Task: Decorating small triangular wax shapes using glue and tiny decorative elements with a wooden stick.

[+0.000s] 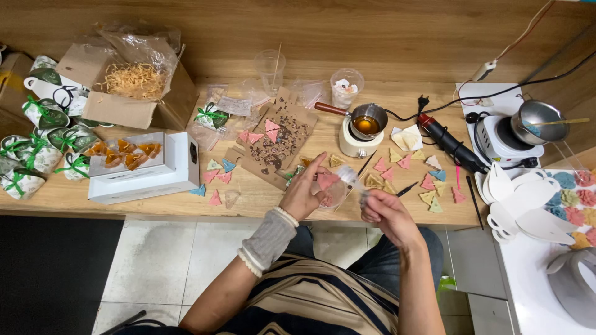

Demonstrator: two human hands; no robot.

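Head view: over the wooden table (74,197) edge, the left hand (302,193) grasps a pink triangular piece (326,180) while the right hand (380,214) pinches a clear bag (351,179); seemingly bagging, needing the piece aligned with the opening.

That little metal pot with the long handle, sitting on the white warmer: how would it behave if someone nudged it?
The small metal pot holds amber liquid, so a nudge would probably slosh or spill it. Its long handle juts out to one side, which likely makes it apt to tip or swivel. It sits on top of the narrow white warmer, so it could slide off.
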